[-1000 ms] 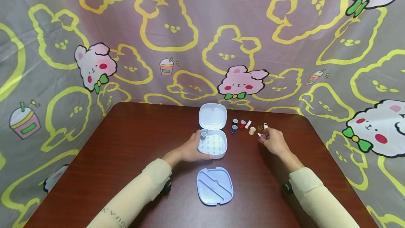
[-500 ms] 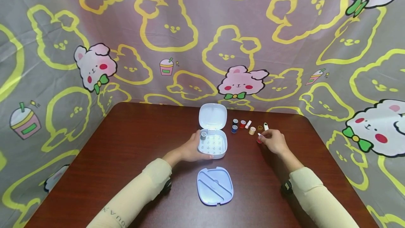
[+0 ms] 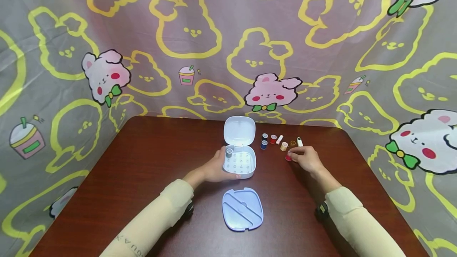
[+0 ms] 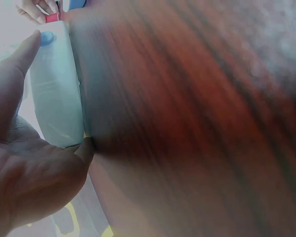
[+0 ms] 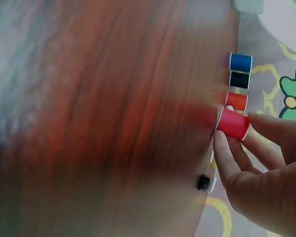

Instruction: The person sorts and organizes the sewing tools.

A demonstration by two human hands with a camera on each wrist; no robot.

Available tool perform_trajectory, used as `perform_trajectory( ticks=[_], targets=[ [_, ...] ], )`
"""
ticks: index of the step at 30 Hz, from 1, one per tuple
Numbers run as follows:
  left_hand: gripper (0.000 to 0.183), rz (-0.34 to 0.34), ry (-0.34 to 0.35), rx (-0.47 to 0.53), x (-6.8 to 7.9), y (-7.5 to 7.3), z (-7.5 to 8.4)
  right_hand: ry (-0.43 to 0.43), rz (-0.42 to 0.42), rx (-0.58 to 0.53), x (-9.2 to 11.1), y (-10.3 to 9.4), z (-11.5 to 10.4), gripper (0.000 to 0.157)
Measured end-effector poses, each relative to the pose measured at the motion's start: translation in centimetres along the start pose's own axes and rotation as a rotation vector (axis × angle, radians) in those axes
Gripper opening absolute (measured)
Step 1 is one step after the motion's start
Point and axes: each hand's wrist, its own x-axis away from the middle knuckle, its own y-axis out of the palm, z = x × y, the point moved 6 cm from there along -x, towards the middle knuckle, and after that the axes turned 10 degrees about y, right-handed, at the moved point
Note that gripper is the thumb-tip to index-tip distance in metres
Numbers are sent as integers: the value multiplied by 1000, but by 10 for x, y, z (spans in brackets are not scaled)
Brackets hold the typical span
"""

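My left hand (image 3: 215,167) grips the left side of a pale blue-white sewing box (image 3: 238,175), its lid (image 3: 239,131) raised. In the left wrist view, my thumb and fingers span the box wall (image 4: 56,94). A grey thread spool (image 3: 229,153) stands on a peg in the box's back left corner; the other visible pegs are bare. At the right, my right hand (image 3: 308,158) pinches a pinkish-red thread spool (image 3: 288,156) between thumb and fingers. The right wrist view shows that red spool (image 5: 233,123) upright, close to the table; whether it touches is unclear.
Black (image 3: 264,136), blue (image 3: 264,144), red (image 3: 273,139) and beige spools (image 3: 284,146) stand right of the box. Near them lie a small pink-and-white piece (image 3: 280,139), a gold ring-like piece (image 3: 293,143) and a white item (image 3: 299,142). A blue divided tray (image 3: 242,210) lies in front.
My right hand has shifted slightly left, carrying the pinkish-red spool, which has come into clearer view and now looks upright. My left hand and the box hold their place.
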Motion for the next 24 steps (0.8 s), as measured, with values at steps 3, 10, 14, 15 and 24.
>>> perform_trajectory(
  ticks=[3,10,14,15,24],
  targets=[
    [123,0,-7,5,0,-1,1,2,-56,-61,-2,6,-3,25],
    [123,1,-19,23,1,-2,1,10,-162,-207,-2,19,-9,32],
    [122,-4,-8,26,0,-2,1,17,-188,-221,1,26,-11,33],
    [122,-5,-6,23,0,-1,1,12,-195,-223,2,28,-11,33],
    [124,-13,-11,13,0,-1,0,-56,-195,-250,5,38,-26,30]
  ],
)
